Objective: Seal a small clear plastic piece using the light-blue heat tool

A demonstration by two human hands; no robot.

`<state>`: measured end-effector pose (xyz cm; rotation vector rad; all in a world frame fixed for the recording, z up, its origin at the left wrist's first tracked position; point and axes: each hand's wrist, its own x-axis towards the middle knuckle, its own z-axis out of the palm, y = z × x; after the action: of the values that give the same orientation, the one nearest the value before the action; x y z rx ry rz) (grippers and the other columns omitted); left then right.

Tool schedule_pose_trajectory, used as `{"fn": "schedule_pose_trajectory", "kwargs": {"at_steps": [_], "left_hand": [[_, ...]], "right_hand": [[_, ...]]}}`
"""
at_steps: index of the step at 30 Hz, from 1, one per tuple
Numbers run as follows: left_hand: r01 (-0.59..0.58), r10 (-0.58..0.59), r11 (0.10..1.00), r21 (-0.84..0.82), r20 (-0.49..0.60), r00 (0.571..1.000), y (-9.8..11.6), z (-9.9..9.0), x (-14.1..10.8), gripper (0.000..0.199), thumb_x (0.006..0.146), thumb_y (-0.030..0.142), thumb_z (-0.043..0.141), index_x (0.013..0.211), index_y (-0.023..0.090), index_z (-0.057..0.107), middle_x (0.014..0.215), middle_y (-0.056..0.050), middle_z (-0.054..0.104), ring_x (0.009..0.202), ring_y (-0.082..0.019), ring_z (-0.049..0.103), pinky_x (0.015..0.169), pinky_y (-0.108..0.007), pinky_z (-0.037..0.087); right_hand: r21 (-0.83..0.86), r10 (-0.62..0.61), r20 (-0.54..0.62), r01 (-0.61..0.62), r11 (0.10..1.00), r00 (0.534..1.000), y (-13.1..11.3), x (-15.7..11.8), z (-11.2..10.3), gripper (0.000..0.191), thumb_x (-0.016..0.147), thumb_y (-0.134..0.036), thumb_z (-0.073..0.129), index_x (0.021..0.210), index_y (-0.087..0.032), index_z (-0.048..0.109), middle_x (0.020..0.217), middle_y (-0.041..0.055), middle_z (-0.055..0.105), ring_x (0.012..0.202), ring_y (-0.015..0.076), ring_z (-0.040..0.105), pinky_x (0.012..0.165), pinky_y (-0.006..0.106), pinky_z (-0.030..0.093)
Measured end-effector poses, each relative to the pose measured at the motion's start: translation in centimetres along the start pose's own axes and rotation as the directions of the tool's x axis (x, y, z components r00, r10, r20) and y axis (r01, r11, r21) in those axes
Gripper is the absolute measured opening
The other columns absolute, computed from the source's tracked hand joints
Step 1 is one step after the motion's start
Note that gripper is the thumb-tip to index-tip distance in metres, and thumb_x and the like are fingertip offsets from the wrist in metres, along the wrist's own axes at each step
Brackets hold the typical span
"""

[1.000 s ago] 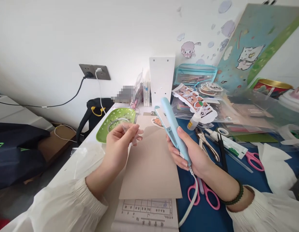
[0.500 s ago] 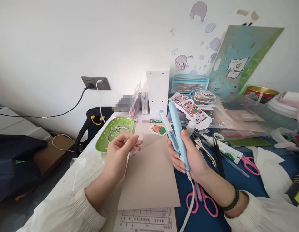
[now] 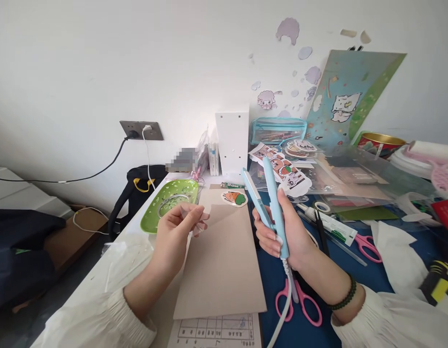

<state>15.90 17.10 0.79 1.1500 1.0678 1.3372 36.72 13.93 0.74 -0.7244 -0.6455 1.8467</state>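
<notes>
My left hand (image 3: 176, 234) is closed in a pinch on a small clear plastic piece (image 3: 196, 230), mostly hidden by the fingers. It hovers over the left edge of a beige cardboard sheet (image 3: 220, 275). In my right hand (image 3: 294, 237) is a light-blue mini hair straightener (image 3: 274, 203), held upright with its two plates apart. Nothing shows between the plates. Its white cord (image 3: 288, 299) runs down toward me. A carrot cutout (image 3: 234, 197) lies at the far end of the cardboard.
A green tray (image 3: 151, 220) with a ring-shaped item stands left of the cardboard. Pink-handled scissors (image 3: 310, 309), a glue tube (image 3: 336, 227) and white tissue (image 3: 394, 251) lie on the right. Behind are paper cutouts (image 3: 285, 169), a pencil case (image 3: 278, 130) and a white box (image 3: 231, 145).
The straightener has moved slightly right, and the gap between its plates looks wider. My left hand keeps its pinch. The whole view has shifted a little.
</notes>
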Motion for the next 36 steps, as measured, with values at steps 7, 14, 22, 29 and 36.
{"fn": "schedule_pose_trajectory", "kwargs": {"at_steps": [7, 14, 22, 29, 36], "left_hand": [[0.012, -0.012, 1.000, -0.008, -0.016, 1.000, 0.0, 0.0, -0.1, 0.016, 0.074, 0.029, 0.070, 0.062, 0.021, 0.063, 0.058, 0.001, 0.060, 0.054, -0.012, 0.053, 0.049, -0.024, 0.038], [-0.141, 0.129, 0.988, -0.057, -0.177, 0.976, 0.9, -0.1, 0.2, 0.019, 0.075, 0.023, 0.068, 0.058, 0.021, 0.060, 0.053, 0.004, 0.057, 0.049, -0.009, 0.045, 0.051, -0.023, 0.039], [-0.218, 0.199, 0.974, -0.067, -0.218, 0.956, 1.8, -0.2, 0.2, 0.023, 0.076, 0.023, 0.066, 0.055, 0.023, 0.057, 0.045, 0.005, 0.045, 0.056, -0.012, 0.051, 0.062, -0.025, 0.045], [-0.287, 0.263, 0.954, -0.085, -0.220, 0.939, 2.3, -0.4, 0.0, 0.023, 0.077, 0.025, 0.067, 0.056, 0.023, 0.057, 0.048, 0.004, 0.046, 0.059, -0.013, 0.055, 0.054, -0.025, 0.043], [-0.232, 0.206, 0.968, -0.098, -0.221, 0.953, 2.2, -0.5, 0.0, 0.017, 0.075, 0.026, 0.068, 0.061, 0.023, 0.058, 0.047, 0.004, 0.047, 0.060, -0.015, 0.056, 0.052, -0.025, 0.042]], "right_hand": [[-0.023, -0.106, -0.122, 0.104, 0.994, 0.987, 0.0, 0.3, 0.1, 0.053, 0.083, -0.064, 0.049, 0.065, -0.015, 0.059, 0.044, -0.0028, 0.049, 0.034, 0.0066, 0.045, 0.034, 0.016, 0.037], [-0.420, -0.177, -0.210, 0.075, 0.904, 0.962, 0.3, 0.1, 0.1, 0.052, 0.078, -0.068, 0.053, 0.069, -0.016, 0.057, 0.049, -0.0035, 0.049, 0.037, 0.0074, 0.044, 0.037, 0.019, 0.035], [-0.919, -0.210, -0.094, -0.003, 0.394, 0.973, 0.9, 0.0, 1.8, 0.035, 0.089, -0.054, 0.043, 0.079, -0.022, 0.054, 0.069, -0.0008, 0.053, 0.064, 0.0162, 0.052, 0.057, 0.027, 0.037], [-0.978, -0.299, -0.111, -0.158, -0.137, 0.948, 2.2, 0.1, 3.9, 0.034, 0.080, -0.049, 0.055, 0.098, -0.021, 0.057, 0.099, 0.0095, 0.063, 0.086, 0.0316, 0.060, 0.068, 0.037, 0.039], [-0.926, -0.322, -0.061, -0.174, -0.335, 0.945, 3.1, 0.2, 4.3, 0.033, 0.082, -0.043, 0.054, 0.103, -0.017, 0.057, 0.103, 0.0126, 0.062, 0.089, 0.0342, 0.063, 0.067, 0.040, 0.043]]}}
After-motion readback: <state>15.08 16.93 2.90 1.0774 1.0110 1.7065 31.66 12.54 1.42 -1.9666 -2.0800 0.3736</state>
